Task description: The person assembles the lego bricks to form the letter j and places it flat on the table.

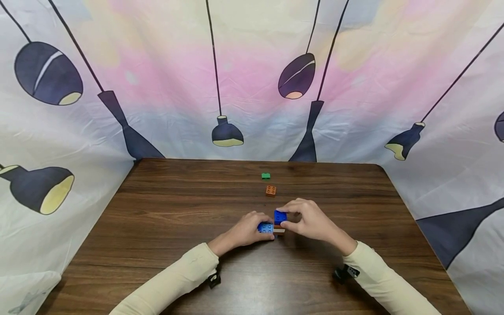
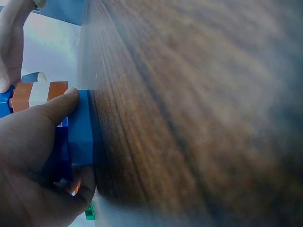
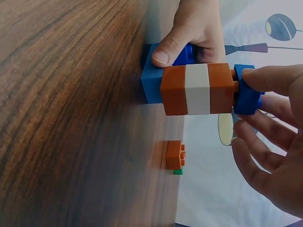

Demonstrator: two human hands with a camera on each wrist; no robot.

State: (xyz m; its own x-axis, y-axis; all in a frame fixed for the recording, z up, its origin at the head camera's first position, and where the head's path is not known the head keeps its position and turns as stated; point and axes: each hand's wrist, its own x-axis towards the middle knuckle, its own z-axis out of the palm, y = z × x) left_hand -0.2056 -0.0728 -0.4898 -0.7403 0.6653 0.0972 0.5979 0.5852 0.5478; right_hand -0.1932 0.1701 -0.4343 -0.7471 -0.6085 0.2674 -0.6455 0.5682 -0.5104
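Observation:
Between the two hands a brick stack stands on the table: a medium-blue brick [image 3: 152, 78] at the bottom, then brown, white [image 3: 197, 90] and brown layers. My left hand [image 1: 247, 229] grips the bottom part, thumb on the medium-blue brick; beside the stack a dark blue brick [image 2: 57, 156] is partly covered by that hand. My right hand [image 1: 309, 218] pinches another dark blue brick [image 3: 245, 90] at the top of the stack. That brick sits slightly tilted, with brown studs showing in the gap below it. Studs of a lighter blue brick [image 1: 267, 228] show in the head view.
Beyond the hands an orange brick [image 1: 271, 190] lies on the wooden table [image 1: 189, 192], and a small green brick [image 1: 265, 176] lies farther back. A printed cloth [image 1: 260, 78] hangs behind the table's far edge.

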